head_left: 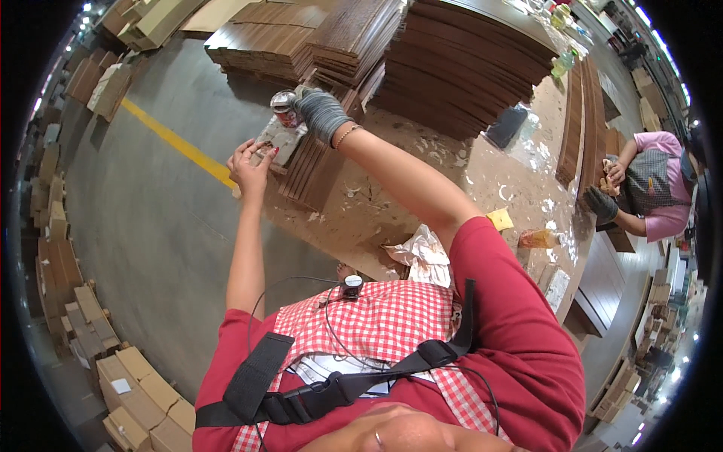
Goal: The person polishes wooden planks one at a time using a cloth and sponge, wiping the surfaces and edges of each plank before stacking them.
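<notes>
My right hand (pixel 322 113), in a grey knit glove, is closed on the side of a small metal can (pixel 285 110) with a red and dark label. The can is held over a pale, stained block (pixel 285 138) at the table's corner. My bare left hand (pixel 251 167) is beside that block, its thumb and fingers curled toward each other around something small and dark. What that small thing is cannot be made out. Below my right wrist lies a row of narrow brown boards (pixel 316 167).
Stacks of brown boards (pixel 467 64) stand on the worktable (pixel 407 162) beyond my right arm. A crumpled cloth (pixel 425 252), a yellow sponge (pixel 499 219) and an orange-tinted bottle (pixel 539 239) lie nearer. Another person (pixel 655 181) works at the right. A yellow line (pixel 181 143) crosses the floor.
</notes>
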A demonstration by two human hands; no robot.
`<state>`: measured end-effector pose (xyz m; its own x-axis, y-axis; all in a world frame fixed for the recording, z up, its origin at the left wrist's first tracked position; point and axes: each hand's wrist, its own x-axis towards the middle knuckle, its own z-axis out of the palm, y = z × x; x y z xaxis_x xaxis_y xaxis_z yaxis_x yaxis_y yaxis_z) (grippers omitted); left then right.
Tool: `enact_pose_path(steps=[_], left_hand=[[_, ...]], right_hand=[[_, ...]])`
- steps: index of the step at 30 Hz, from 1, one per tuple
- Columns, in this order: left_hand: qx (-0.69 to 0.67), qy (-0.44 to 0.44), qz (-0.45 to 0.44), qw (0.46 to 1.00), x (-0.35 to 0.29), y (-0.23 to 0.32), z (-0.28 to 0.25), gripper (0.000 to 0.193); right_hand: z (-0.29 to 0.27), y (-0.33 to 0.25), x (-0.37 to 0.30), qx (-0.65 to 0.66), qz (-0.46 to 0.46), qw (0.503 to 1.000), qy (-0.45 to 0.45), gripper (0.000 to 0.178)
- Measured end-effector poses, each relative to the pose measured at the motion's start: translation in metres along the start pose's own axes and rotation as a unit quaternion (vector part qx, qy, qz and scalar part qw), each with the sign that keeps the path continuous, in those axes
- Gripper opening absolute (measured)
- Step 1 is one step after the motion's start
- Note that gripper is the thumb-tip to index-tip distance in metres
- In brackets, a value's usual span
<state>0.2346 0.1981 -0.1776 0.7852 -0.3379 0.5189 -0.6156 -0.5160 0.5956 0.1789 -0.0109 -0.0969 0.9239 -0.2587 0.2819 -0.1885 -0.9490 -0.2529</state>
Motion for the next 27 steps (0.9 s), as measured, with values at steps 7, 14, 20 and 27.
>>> enact_pose_path(steps=[7,14,20,27], left_hand=[[-0.179,-0.103,-0.015,0.978,-0.058,0.07,-0.03,0.035],[-0.217,-0.252,0.09,0.939,-0.101,0.155,-0.033,0.035],[-0.238,-0.345,0.231,0.878,-0.114,0.193,-0.013,0.035],[-0.284,-0.429,0.29,0.807,-0.128,0.227,0.01,0.034]], right_hand=[[-0.05,0.003,-0.069,0.222,0.022,0.97,0.096,0.028],[-0.123,0.016,-0.267,0.303,0.165,0.939,0.001,0.034],[-0.127,-0.002,-0.339,0.14,0.235,0.952,0.136,0.026],[-0.134,-0.011,-0.374,0.027,0.343,0.93,0.129,0.024]])
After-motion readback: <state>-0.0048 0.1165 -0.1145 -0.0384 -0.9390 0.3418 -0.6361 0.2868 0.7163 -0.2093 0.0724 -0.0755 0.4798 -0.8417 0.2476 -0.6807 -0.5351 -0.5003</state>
